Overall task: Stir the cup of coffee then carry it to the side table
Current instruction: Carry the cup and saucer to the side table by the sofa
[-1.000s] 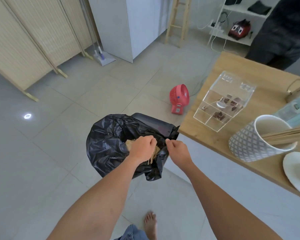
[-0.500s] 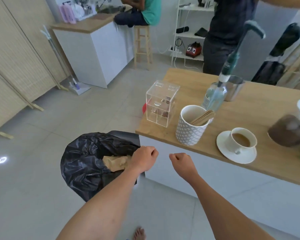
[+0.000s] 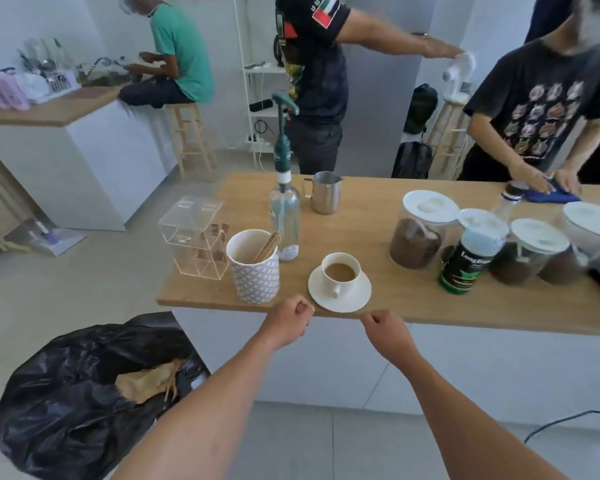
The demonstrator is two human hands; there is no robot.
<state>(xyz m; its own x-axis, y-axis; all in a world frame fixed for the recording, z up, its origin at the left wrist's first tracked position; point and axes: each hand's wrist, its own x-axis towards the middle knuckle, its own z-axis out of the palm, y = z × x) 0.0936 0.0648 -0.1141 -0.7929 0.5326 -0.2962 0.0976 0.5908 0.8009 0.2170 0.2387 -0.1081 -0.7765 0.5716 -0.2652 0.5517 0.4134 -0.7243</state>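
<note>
A white cup of milky coffee [image 3: 339, 273] stands on a white saucer [image 3: 357, 299] near the front edge of the wooden counter [image 3: 367, 220]. My left hand [image 3: 288, 323] is a loose fist just below the counter edge, left of the saucer, with nothing in it. My right hand [image 3: 386, 332] is curled shut below the edge, right of the saucer, also with nothing in it. A patterned mug [image 3: 255, 271] left of the cup holds several wooden stir sticks [image 3: 267, 245].
A black bin bag [image 3: 84, 393] with brown paper inside stands at lower left. On the counter are a clear acrylic box [image 3: 194, 233], pump bottle [image 3: 284, 216], steel jug [image 3: 324, 192], coffee jars [image 3: 419, 233] and a green can [image 3: 468, 261]. Three people are behind it.
My view has swung up from the bin to the counter. Both hands have left the bin bag and risen to the counter's front edge, either side of the saucer.
</note>
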